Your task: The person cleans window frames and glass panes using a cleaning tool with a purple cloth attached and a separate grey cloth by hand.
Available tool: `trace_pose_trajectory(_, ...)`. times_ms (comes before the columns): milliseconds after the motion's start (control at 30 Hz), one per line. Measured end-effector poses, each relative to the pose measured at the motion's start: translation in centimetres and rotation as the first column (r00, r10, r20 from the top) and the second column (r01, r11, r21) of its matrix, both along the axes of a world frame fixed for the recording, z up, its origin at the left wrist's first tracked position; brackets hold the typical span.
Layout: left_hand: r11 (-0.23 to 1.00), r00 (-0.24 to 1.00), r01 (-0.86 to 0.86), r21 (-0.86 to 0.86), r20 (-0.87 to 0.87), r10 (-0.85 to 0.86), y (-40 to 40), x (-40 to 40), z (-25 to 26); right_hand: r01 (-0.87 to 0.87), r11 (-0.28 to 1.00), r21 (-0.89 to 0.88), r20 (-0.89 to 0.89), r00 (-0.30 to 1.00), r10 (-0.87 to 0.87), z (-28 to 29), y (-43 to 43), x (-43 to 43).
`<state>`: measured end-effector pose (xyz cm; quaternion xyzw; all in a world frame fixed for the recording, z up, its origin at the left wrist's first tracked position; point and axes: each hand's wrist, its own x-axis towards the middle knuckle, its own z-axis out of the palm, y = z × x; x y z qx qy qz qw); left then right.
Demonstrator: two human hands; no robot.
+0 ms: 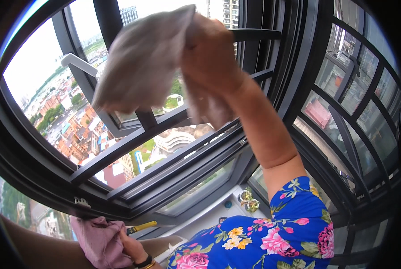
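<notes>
My right hand (210,55), raised before the open window, is shut on a grey cloth (143,60). The cloth is blurred and hangs out on both sides of the fist. Low at the left, my left hand (133,247) grips a bunched pink cloth (97,240). A tool with a yellow and black handle (143,227) sticks out beside that hand; whether the fingers hold it too, I cannot tell. Behind the grey cloth are the dark metal bars (119,151) of the window guard, partly hidden by it.
A white window handle (79,65) sits on the sash at the left. Dark window frames (187,181) run below the bars. Two potted plants (252,205) stand on the white ledge (208,218) below. At the right, barred panes (348,101) show a pink container (317,112).
</notes>
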<state>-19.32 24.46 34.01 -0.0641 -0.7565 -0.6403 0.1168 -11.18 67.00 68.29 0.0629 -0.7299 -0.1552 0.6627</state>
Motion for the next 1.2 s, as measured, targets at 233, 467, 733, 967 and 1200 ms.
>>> trace_pose_trajectory(233, 0.991, 0.998, 0.035, -0.132, -0.039, -0.04, -1.4, -1.2, -3.4, 0.158, 0.98, 0.123, 0.128, 0.976, -0.174, 1.3, 11.8, 6.6)
trace_pose_trajectory(467, 0.918, 0.985, 0.016, -0.397, -0.151, -0.083, -1.2, -0.2, -1.9, 0.085, 0.968, -0.236, -0.176, 0.976, -0.129, -0.2, 17.6, 9.6)
trace_pose_trajectory(733, 1.0, 0.999, 0.015, 0.024, -0.037, -0.014, 0.7, -0.3, -0.7, -0.242, 0.878, -0.412, -0.174, 0.967, 0.185, -1.2, 10.6, 3.5)
trace_pose_trajectory(967, 0.99, 1.0, 0.003, 0.139, 0.029, -0.007, 0.2, -0.9, -0.9, -0.068, 0.994, 0.087, -0.121, 0.99, 0.078, -1.1, 2.2, 1.1)
trace_pose_trajectory(1200, 0.983, 0.999, -0.001, 0.182, -0.034, 0.007, 0.7, -1.4, -2.0, 0.003, 0.939, -0.344, -0.137, 0.989, -0.053, -0.8, 18.0, 8.5)
